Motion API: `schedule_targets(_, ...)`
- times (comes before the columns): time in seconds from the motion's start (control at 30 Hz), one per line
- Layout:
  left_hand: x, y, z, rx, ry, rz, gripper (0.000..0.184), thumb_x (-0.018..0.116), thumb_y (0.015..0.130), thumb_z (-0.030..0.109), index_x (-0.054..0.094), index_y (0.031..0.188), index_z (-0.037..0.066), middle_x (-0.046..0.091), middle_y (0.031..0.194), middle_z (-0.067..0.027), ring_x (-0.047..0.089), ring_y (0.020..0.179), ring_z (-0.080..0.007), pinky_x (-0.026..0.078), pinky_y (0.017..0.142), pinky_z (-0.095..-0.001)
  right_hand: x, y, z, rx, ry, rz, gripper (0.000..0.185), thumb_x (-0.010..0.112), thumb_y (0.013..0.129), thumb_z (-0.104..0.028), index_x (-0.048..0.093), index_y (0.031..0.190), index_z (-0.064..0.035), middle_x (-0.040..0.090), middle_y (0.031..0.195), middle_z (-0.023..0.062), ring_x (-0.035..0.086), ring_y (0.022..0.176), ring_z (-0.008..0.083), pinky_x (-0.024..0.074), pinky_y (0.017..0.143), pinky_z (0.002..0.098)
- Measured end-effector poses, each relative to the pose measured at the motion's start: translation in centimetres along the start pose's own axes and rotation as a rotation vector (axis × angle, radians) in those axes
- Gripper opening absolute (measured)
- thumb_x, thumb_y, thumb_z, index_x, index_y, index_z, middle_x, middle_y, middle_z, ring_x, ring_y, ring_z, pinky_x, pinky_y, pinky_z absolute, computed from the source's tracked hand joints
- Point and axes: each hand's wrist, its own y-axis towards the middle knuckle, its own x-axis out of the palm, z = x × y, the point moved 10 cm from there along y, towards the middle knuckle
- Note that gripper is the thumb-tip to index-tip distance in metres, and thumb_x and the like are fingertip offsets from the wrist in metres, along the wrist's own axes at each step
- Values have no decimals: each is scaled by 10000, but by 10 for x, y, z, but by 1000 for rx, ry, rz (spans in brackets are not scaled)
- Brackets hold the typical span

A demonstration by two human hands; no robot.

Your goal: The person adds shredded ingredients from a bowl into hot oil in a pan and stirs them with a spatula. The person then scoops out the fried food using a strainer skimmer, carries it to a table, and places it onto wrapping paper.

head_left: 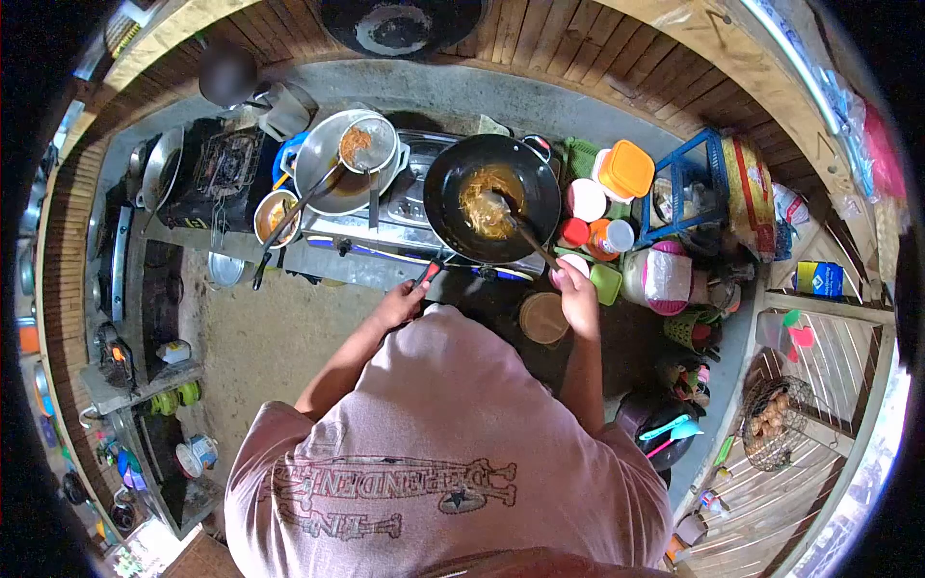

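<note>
A black wok (445, 212) sits on the right side of the gas stove (409, 183), with pale shredded food (479, 214) in brownish liquid at its bottom. My left hand (400, 305) is closed around the wok's red-and-black handle (430, 272). In my right hand (578, 303) is the wooden handle of a spatula (524, 233), its metal head down in the food and partly hidden there. On the stove's left stands a large silver pot (320, 188), with a strainer (383, 135) of browned bits across it. A dark-handled ladle (308, 197) leans over the pot.
A bowl of orange food (268, 218) stands at the pot's left. Several lidded jars, among them an orange-lidded tub (626, 169), crowd the wok's right side. Beyond them are a blue plastic rack (686, 173) and a pink-and-white container (665, 277). A round wooden board (544, 318) lies below.
</note>
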Motion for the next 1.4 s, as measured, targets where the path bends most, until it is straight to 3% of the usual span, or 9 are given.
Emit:
schedule_targets(0.37,5,-4,-1,-18,52,-24,432,576,966,528,498,907,108,435,597,38,380,465,-80,288,427,-268,-29,13,-38,-128,-196,216,336,546,958,-111,623,1283,-74,682,1031,220,649,965,377,495,868,447)
schedule_targets(0.5,5,18,-22,55,-6,-30,405,558,984,492,521,929,92,464,582,33,413,466,-76,311,432,-265,6,3,-72,-367,-341,209,383,580,921,-59,596,1303,-85,639,1002,226,608,910,399,489,813,477)
schedule_targets(0.63,8,14,-13,75,30,-4,412,578,978,475,540,906,70,476,599,22,437,489,-89,354,463,-273,49,-13,-57,-148,-471,-77,438,540,958,-144,529,1395,-183,614,1061,200,604,957,410,496,812,493)
schedule_targets(0.83,9,15,-8,35,14,-43,436,565,971,507,538,910,77,481,599,6,429,462,-102,322,432,-271,51,-37,-45,-297,-460,70,422,575,918,-225,601,1339,-214,609,953,152,622,914,354,527,761,455)
schedule_targets(1.03,2,6,4,-17,117,-68,543,502,977,584,533,978,41,535,624,-34,494,475,-114,375,425,-263,45,-28,-31,-113,-481,-95,425,619,898,-235,612,1315,-153,615,984,168,611,956,376,510,840,472)
schedule_targets(1.13,-2,4,7,12,134,-97,543,485,983,584,544,986,44,579,661,-45,530,513,-121,411,472,-260,19,-20,-52,-363,-422,70,374,664,849,-108,643,1222,-94,623,1061,179,605,993,372,505,855,465)
schedule_targets(1.23,-3,-3,10,29,128,-87,536,478,990,574,547,985,43,593,673,-47,531,513,-124,423,494,-258,-33,-13,-101,-369,-300,226,365,604,833,50,655,1184,-37,662,1054,193,638,990,353,516,870,432)
schedule_targets(1.33,-5,-2,-3,31,77,-69,536,472,995,568,552,995,39,602,688,-45,530,513,-122,434,507,-260,-72,-11,-115,-386,-112,439,347,605,831,72,666,1160,-21,704,898,168,700,800,308,560,754,365)
schedule_targets(1.4,-6,-3,-7,42,48,-72,531,467,1000,560,560,1006,38,610,703,-49,542,531,-125,454,523,-267,-80,-8,-116,-371,-149,504,133,677,801,34,691,923,-18,683,803,164,679,715,296,531,651,380)
